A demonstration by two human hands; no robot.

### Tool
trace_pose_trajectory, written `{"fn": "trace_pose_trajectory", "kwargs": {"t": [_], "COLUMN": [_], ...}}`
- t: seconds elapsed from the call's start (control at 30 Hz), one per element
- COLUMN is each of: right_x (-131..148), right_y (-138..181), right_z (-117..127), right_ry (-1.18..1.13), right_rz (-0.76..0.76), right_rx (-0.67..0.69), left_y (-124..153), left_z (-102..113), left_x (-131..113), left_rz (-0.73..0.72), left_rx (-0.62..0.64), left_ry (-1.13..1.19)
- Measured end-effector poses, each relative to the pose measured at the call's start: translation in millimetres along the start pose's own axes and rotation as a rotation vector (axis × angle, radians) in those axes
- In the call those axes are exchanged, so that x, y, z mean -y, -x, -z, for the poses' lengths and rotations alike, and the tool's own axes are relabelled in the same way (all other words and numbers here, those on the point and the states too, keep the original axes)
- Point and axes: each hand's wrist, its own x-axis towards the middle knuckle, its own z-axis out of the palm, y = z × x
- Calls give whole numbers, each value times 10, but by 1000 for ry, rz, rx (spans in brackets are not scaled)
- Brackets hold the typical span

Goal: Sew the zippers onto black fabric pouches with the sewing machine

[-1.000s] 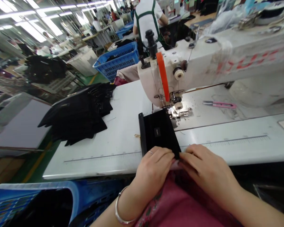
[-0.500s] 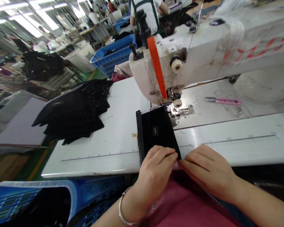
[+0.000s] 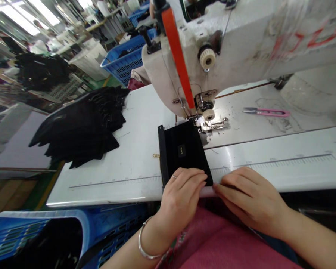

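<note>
Left of pouch (image 3: 190,149), basket (image 3: 85,227) of material (image 3: 52,241)

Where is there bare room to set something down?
The table has room between the black pile and black pouch, and on the strip between the right hand and sewing machine. Crowded: around the metal foot, at the pouch's corner, and under the left hand.

A pouch (image 3: 197,153) lies on the table (image 3: 140,160), its far right corner at the machine (image 3: 240,52). The left hand (image 3: 182,196) lies over its near edge, the right hand (image 3: 249,198) at its near right corner. Left is a pile (image 3: 81,129); right, under the machine's arm, snips (image 3: 273,112). A front basket (image 3: 85,226) stands near left, a rear basket (image 3: 126,65) behind the table.
</note>
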Motion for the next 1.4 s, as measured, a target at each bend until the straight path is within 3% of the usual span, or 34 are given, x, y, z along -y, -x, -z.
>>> {"fn": "trace_pose_trajectory", "kwargs": {"t": [0.1,0.17,0.3,0.4,0.53,0.63,0.73,0.87,1.0,1.13,1.17,1.27,1.4], "right_x": [-19,-130,-594,-908,-969,-886,-922,-1198,-1371,-1061,-904,-364,126], "right_y": [-61,-146,-417,-618,-805,-904,-916,-686,-391,-337,-358,-447,-552], "right_z": [82,175,320,310,206,182,286,586,799,755,712,543,344], "right_ry": [-86,-65,250,444,499,486,493,658,697,596,509,-107,-313], "right_rz": [-51,-88,-142,-195,-161,-112,-126,-318,-405,-480,-490,-560,-489], "right_rx": [2,-30,15,121,193,209,188,67,67,-21,-33,49,110], "left_y": [13,-5,-122,-233,-366,-455,-506,-486,-448,-446,-446,-439,-423], "left_z": [-6,14,108,189,275,338,404,452,434,393,387,378,362], "left_x": [14,6,-51,-92,-78,-6,95,193,181,119,107,89,84], "left_rz": [-33,-103,-190,-217,-155,-117,12,156,271,335,336,321,324], "left_rx": [23,112,371,471,541,517,422,268,143,49,38,12,-23], "left_ry": [-66,-153,-290,-324,-287,-82,172,319,411,513,529,542,505]}}
